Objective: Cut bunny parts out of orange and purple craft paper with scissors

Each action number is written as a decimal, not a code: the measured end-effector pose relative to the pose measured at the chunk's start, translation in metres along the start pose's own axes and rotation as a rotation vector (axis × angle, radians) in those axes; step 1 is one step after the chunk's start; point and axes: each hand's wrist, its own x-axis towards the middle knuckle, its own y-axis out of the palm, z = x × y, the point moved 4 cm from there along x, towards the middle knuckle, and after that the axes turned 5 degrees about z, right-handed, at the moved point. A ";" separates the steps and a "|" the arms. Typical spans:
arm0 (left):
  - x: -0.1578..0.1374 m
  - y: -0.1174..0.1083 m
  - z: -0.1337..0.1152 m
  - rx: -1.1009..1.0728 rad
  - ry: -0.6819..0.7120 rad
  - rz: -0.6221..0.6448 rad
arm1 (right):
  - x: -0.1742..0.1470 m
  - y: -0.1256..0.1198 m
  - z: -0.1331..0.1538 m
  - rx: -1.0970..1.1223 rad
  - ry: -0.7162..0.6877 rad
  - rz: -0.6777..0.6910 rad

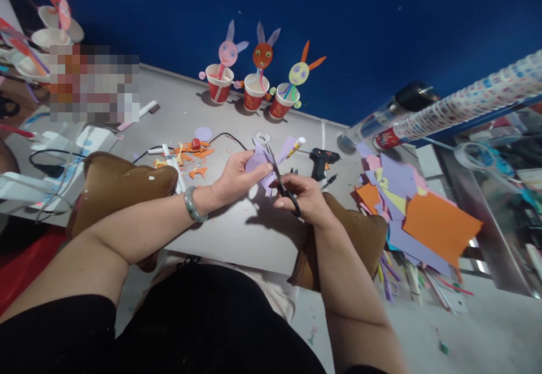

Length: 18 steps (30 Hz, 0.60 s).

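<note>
A piece of purple paper (255, 161) is pinched between the thumb and fingers of my left hand (238, 177). My right hand (305, 196) grips a pair of black-handled scissors (291, 198), whose blades lie across the paper's right side. Just beyond the paper are a roll of clear tape (262, 137) and a white-capped marker (296, 147). To the right of my right hand rests a black glue gun (320, 160), with a black pen (329, 181) near it. Orange paper scraps (199, 156) lie left of my left hand.
Three red paper cups (253, 100) with rabbit-faced figures stand along the blue wall. Coloured paper sheets (440, 227) pile up at the right. Brown cushions (127, 185) lie under both forearms. A long stack of cups (470, 97) leans at the right; a white power strip (63, 165) sits left.
</note>
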 end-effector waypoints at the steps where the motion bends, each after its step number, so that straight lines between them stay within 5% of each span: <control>1: 0.000 0.000 -0.001 0.000 0.000 0.001 | 0.000 0.000 0.000 0.003 0.000 -0.002; 18: -0.001 -0.001 -0.004 -0.034 -0.003 0.017 | -0.002 -0.003 0.003 -0.009 0.022 -0.011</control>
